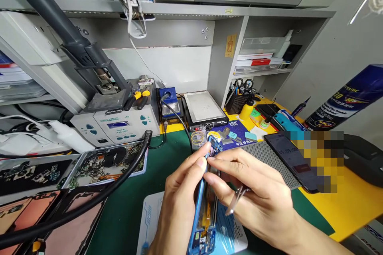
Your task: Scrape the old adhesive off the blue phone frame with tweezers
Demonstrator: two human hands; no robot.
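A blue phone frame (206,236) stands tilted up between my hands, its inside showing small circuit boards and an orange flex cable (208,212). My left hand (181,193) grips its long left edge, thumb and forefinger pinched near the top end. From the other side, thumb and forefinger of my right hand (260,193) close in on the frame's upper part; any small piece between these fingertips is hidden. Metal tweezers (235,202) are tucked in the same hand, pointing down toward me. Beneath the frame lies a pale blue-and-white pad (152,213).
Opened phones (110,163) lie at left, crossed by a black hose (125,175) from the hot-air station (115,125). A heating plate (203,107) stands behind. At right are a perforated grey mat (266,163), a phone with a timer (291,161) and a spray can (344,97).
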